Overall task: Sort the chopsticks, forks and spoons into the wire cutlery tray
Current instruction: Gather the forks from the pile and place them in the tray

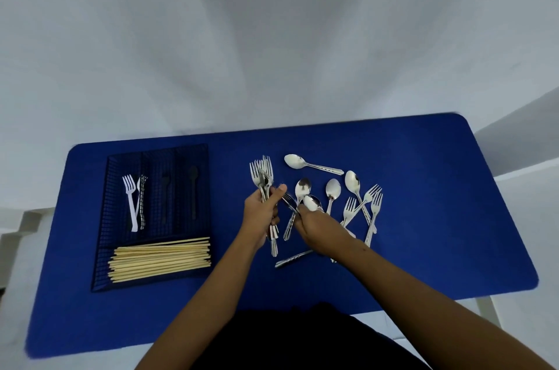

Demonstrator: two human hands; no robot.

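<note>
I see left hand (260, 215) gripping fork bundle (262, 176), mid-tabletop. Right hand (317, 227) on loose spoons and forks (333, 188); grip unclear. Wire tray (106, 218) near left edge; chopsticks (160, 257) in near compartment.

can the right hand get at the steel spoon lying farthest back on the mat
Probably yes: the farthest steel spoon lies uncovered on the blue mat, just beyond the right hand, with nothing across it.

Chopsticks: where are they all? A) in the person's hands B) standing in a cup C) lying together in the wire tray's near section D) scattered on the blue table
C: the chopsticks lie bundled sideways in the near compartment of the wire tray; the left hand holds forks instead.
</note>
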